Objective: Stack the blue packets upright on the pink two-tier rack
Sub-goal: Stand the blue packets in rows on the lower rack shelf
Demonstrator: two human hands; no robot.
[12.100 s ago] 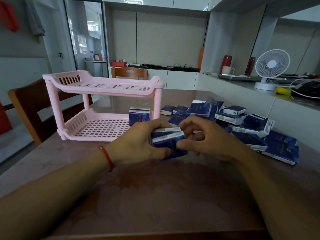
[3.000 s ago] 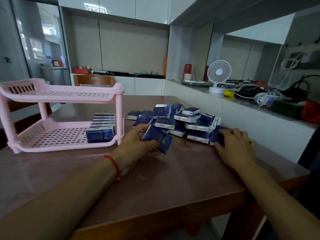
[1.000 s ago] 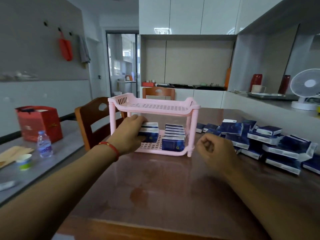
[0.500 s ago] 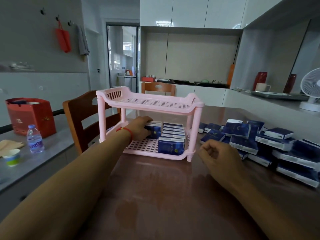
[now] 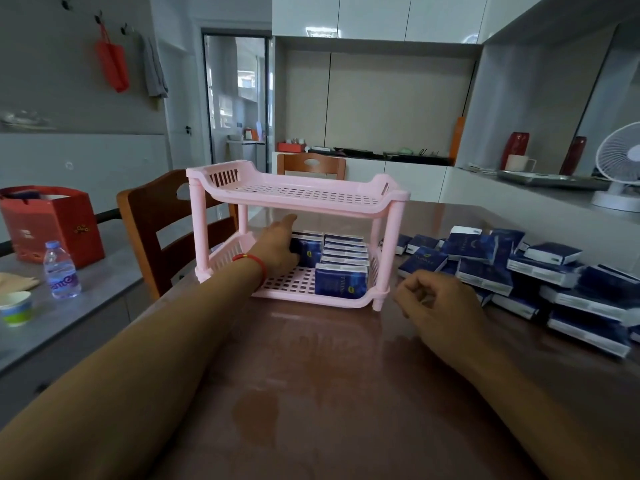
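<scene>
Progress first: your left hand has gone deeper into the lower tier of the pink slotted plastic two-tier rack than it was 0.5 s ago, and the dark blue, white-edged rectangular packet it grips now stands upright at the back of that tier, just left of the row of upright blue packets already filed along the rack's right side. Its forefinger points forward above the packet while the other fingers wrap it. I judge this the start of a 2nd row; the packet looks ready to be let go. Your right hand has stayed in front of the rack's right front post, loosely curled and holding nothing.

The rack is smooth moulded plastic with perforated floors, low slatted end walls and 4 round posts; its upper tier carries no packets. The packets are flat, sharp-cornered blocks in a glossy wrap, so they should slide easily on the grid. Right of the rack, the loose heap of blue packets lies flat and overlapping on the glossy reddish-brown bench, so most of the job remains.
</scene>
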